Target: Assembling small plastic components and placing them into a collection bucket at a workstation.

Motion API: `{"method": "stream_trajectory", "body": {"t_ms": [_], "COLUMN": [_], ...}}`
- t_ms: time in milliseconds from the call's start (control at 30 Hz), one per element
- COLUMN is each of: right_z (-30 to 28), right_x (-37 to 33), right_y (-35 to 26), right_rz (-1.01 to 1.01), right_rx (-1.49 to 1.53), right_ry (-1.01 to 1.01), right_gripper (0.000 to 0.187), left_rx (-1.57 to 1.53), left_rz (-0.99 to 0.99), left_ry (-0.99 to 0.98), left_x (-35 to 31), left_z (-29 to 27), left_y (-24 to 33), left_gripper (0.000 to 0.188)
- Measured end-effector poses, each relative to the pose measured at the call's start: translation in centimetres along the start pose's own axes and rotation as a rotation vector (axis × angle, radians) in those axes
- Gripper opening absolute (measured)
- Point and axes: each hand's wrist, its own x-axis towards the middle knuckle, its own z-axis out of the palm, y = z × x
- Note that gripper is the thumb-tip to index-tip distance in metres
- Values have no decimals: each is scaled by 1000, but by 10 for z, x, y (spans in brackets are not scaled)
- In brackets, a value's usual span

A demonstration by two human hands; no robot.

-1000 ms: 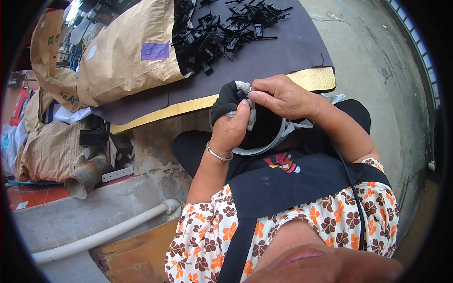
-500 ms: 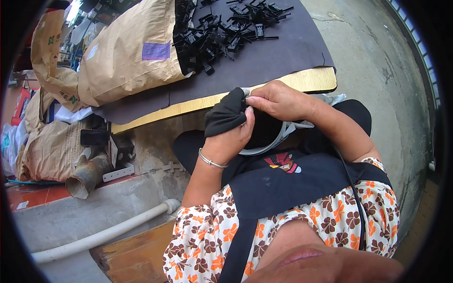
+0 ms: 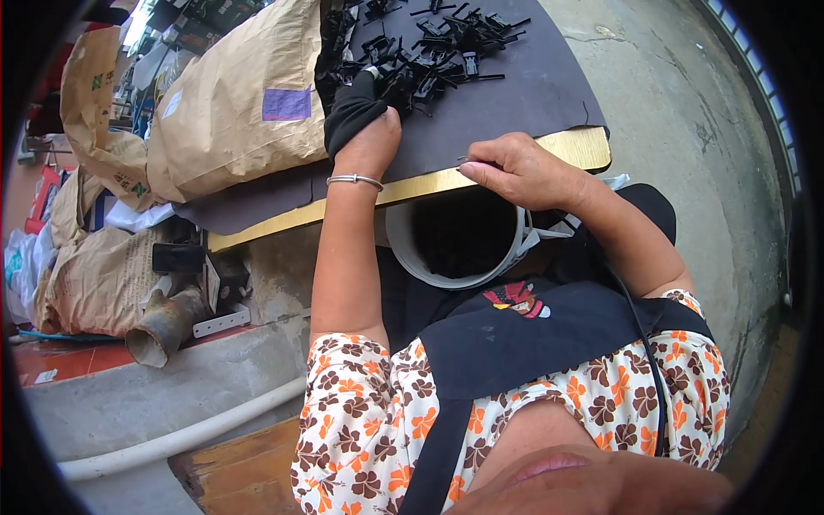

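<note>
My left hand (image 3: 360, 120), its fingers largely covered by a black glove or cloth, reaches over the table to the near left side of a pile of black plastic buckle-like pieces (image 3: 470, 64). A whitish fingertip pokes out at the glove's end, touching or just beside the pieces; whether it grips one is hidden. Over the table's near edge, my right hand (image 3: 519, 172) is closed in a pinch, thumb against bent index finger. Something small and thin shows at the fingertips, too small to name. Below it stands a white bucket (image 3: 518, 249) with a dark inside.
A large brown paper sack (image 3: 223, 94) lies on the left of the table, its mouth toward the pile. Dark sheeting covers the table (image 3: 515, 99), leaving a pale wooden edge. To the left are another paper sack (image 3: 99, 283), a rusty pipe (image 3: 159, 330) and a white pipe (image 3: 197, 433).
My left hand has moved away from the right hand, forward and left to the pile. The right hand has shifted slightly, still pinched. The bucket's opening now shows between my arms.
</note>
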Motion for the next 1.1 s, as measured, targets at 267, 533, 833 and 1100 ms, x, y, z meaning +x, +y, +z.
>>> {"method": "stream_trajectory", "body": {"t_ms": [267,533,833,1100], "right_z": [-12,-5,5,-11], "right_x": [2,5,12,13], "right_y": [22,22,33,37], "right_rz": [-56,-49,-152,95], "right_rx": [-177,-437,-548,-741], "right_ry": [402,329,375,223], "right_gripper": [17,30,32,23], "left_rx": [-266,-760,-1307,-1019], "left_rz": [30,-62,-297,-478], "left_ry": [-66,94,-167,19], "left_x": [-26,-48,-52,-68], "left_z": [-9,-9,-26,-48], "left_y": [77,82,80,73], "left_gripper": [24,31,32,26]}}
